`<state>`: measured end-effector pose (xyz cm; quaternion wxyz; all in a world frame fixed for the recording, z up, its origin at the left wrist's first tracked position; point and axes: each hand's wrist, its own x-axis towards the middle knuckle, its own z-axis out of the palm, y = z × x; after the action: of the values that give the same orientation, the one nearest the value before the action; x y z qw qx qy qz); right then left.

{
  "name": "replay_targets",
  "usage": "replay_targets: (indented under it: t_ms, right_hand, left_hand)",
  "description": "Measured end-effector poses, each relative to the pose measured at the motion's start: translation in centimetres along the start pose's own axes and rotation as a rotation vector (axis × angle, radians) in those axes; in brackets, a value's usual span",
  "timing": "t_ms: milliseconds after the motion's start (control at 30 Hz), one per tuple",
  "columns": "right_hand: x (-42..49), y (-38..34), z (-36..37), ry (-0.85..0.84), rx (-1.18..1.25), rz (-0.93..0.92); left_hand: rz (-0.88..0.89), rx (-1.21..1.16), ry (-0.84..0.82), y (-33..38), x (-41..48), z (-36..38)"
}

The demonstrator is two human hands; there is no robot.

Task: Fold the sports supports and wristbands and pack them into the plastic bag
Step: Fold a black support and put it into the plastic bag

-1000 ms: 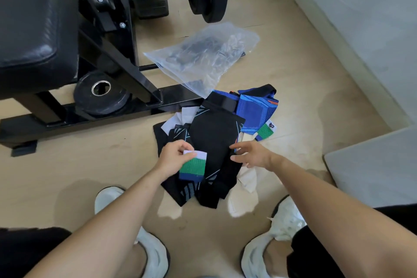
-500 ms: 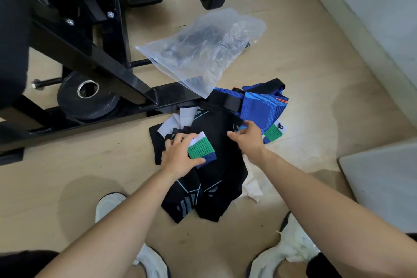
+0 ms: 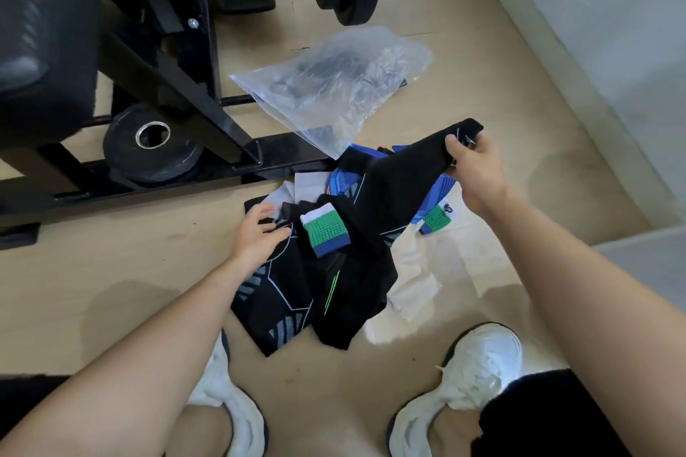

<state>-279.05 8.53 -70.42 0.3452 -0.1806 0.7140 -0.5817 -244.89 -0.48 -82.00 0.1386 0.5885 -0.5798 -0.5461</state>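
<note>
Two hands work below the plastic bag [image 3: 334,85], which lies on the wooden floor [image 3: 493,78] with dark items dimly showing inside it. My right hand [image 3: 475,171] is just below the bag's right end, thumb and fingers pinched tight on one end of a black support [image 3: 401,182]. That end is lifted off the heap while the rest drapes down onto the other pieces. My left hand [image 3: 260,234] is farther below the bag and towards its left end, fingers loose and spread, resting on a patterned black sleeve [image 3: 282,293] with pale blue lines and gripping nothing. Between my hands, straight below the bag, a green wristband [image 3: 324,234] with one white edge and one blue edge lies on top of the heap. A second green wristband [image 3: 437,218] sits below the bag's right end, just beside my right wrist, next to a blue support [image 3: 343,184] that peeks out from under the lifted black one. The bag's lowest corner overlaps the black base bar [image 3: 289,156] of a gym machine, and a weight plate [image 3: 156,156] lies flat to the lower left of the bag. My left shoe [image 3: 237,415] and right shoe [image 3: 479,364] are farthest below the bag.
</note>
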Motion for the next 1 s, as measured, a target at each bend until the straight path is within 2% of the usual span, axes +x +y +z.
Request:
replay_targets:
  t_ms: [33, 133, 200, 267, 333, 467, 600, 700, 767, 900, 1000]
  right_hand:
    - [-0.3, -0.7, 0.0, -0.025, 0.017, -0.004]
    - [-1.5, -2.5, 0.1, -0.124, 0.066, -0.024]
    - [-2.7, -3.9, 0.5, -0.201, 0.103, -0.051]
    - [-3.8, -5.2, 1.0, -0.271, 0.096, -0.095]
    - [-5.1, -5.8, 1.5, -0.343, 0.036, -0.138]
    - [-8.1, -2.4, 2.9, -0.524, -0.352, -0.189]
    - [-12.0, 6.0, 4.5, -0.791, -0.826, -0.251]
    - [-14.1, 10.0, 4.4, -0.918, -0.973, -0.116]
    - [-14.1, 10.7, 4.0, -0.856, -0.838, 0.021]
    - [-12.8, 8.2, 3.6, -0.548, -0.335, 0.296]
    - [-11.4, 6.6, 3.4, -0.53, -0.068, 0.467]
  left_hand:
    - [-0.025, 0.128, -0.009, -0.5, -0.3, -0.5]
    - [-0.112, 0.502, -0.183, -2.1, -1.9, -1.8]
    - [-0.109, 0.636, -0.202, -2.5, -2.6, -1.9]
    - [-0.066, 0.628, -0.205, -2.4, -2.9, -1.7]
    - [-0.041, 0.496, -0.225, -2.0, -3.1, -1.8]
    - [0.026, 0.25, -0.059, 0.7, -3.3, -3.6]
    - [0.122, 0.246, 0.073, 4.7, -3.5, -6.2]
    - [0.199, 0.357, 0.072, 7.6, -4.7, -7.4]
    - [0.257, 0.323, -0.02, 9.2, -4.8, -8.1]
    - [0.269, 0.184, -0.225, 12.5, -5.1, -8.6]
    - [0.281, 0.047, -0.394, 15.0, -6.4, -7.2]
